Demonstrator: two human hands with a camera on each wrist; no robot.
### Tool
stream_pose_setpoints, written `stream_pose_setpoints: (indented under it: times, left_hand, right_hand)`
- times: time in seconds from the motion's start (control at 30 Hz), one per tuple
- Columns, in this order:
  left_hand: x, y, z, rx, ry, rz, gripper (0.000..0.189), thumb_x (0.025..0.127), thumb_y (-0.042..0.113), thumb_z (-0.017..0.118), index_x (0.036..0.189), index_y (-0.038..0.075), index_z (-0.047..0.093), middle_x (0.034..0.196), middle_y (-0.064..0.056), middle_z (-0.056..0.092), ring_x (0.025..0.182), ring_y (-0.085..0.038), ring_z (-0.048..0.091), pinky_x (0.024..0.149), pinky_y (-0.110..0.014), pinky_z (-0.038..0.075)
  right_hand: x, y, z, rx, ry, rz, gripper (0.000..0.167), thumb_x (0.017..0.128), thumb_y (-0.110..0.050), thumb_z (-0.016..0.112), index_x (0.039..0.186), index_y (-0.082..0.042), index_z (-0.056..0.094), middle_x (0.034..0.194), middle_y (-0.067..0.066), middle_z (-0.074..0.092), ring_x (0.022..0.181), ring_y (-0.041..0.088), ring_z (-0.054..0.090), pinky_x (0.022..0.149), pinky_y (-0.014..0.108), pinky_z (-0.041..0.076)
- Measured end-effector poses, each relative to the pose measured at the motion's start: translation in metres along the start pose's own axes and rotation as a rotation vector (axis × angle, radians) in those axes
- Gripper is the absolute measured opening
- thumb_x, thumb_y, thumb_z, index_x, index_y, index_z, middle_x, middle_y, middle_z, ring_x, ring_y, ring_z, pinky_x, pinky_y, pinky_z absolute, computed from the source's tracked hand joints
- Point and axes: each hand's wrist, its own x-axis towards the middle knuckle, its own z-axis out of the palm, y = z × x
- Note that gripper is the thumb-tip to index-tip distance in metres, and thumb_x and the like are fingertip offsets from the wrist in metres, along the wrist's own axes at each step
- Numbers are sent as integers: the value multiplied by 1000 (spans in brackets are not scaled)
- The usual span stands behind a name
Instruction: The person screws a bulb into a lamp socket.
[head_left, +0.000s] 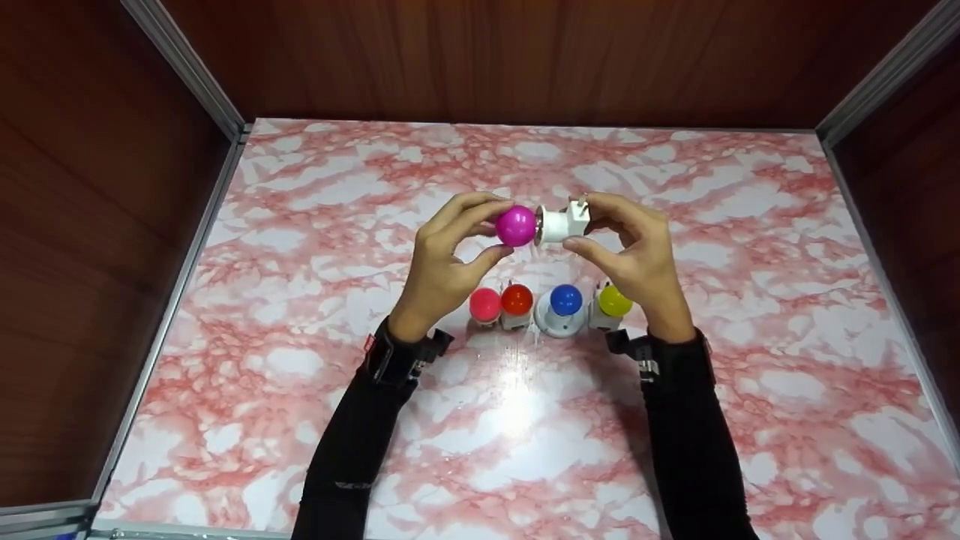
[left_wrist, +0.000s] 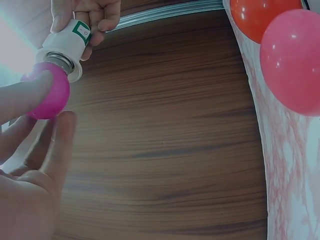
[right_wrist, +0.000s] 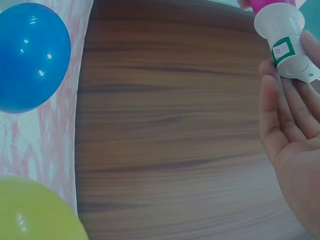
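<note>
My left hand (head_left: 450,251) pinches a magenta light bulb (head_left: 516,226) between thumb and fingers above the table. Opposite it, my right hand (head_left: 634,236) grips a white plug-in bulb socket (head_left: 556,225), its metal prongs pointing away from me. The bulb's metal base sits at the socket's mouth, with some of the metal showing in the left wrist view, where the bulb (left_wrist: 57,97) and socket (left_wrist: 67,42) are in line. How deep the base is in the socket cannot be told. A green-edged label marks the socket (right_wrist: 285,50) in the right wrist view.
Below the hands stand a pink bulb (head_left: 485,305), a red bulb (head_left: 517,299), a blue bulb (head_left: 566,299) on a round white holder (head_left: 561,325), and a yellow bulb (head_left: 615,301) close to the right wrist. Dark wood panels (head_left: 525,60) enclose the marbled table (head_left: 300,420).
</note>
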Motion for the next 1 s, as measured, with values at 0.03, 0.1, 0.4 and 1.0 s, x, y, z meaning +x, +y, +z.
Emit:
stream_pose_setpoints:
  times: [0.03, 0.1, 0.4, 1.0]
  left_hand:
    - [0, 0, 0, -3, -1, -13, 42, 91, 8, 83, 131, 1, 73, 126, -19, 71, 106, -23, 77, 93, -28, 67]
    - [-1, 0, 0, -19, 0, -43, 44, 89, 6, 85, 131, 2, 73, 124, -18, 73, 102, -24, 78, 91, -28, 67]
    - [-2, 2, 4, -128, 38, -117, 39, 93, 16, 83, 126, -2, 74, 122, -19, 75, 102, -24, 78, 91, -31, 68]
    - [-1, -5, 2, -106, -14, -120, 45, 91, 13, 84, 132, 0, 72, 127, -19, 77, 105, -23, 79, 93, -32, 68]
  right_hand:
    - [0, 0, 0, -3, 1, -1, 45, 80, 10, 85, 121, 18, 67, 116, -20, 77, 98, 4, 74, 92, 19, 63]
    - [0, 0, 0, -12, 2, -5, 45, 80, 11, 86, 121, 17, 68, 116, -20, 77, 98, 4, 74, 92, 19, 63]
    - [2, 0, 0, -15, -23, -59, 40, 76, 17, 85, 114, 10, 74, 114, -4, 79, 100, 10, 74, 92, 22, 64]
    - [1, 3, -4, -21, -18, -6, 45, 77, 15, 85, 120, 15, 71, 115, -17, 78, 95, 6, 74, 91, 20, 64]
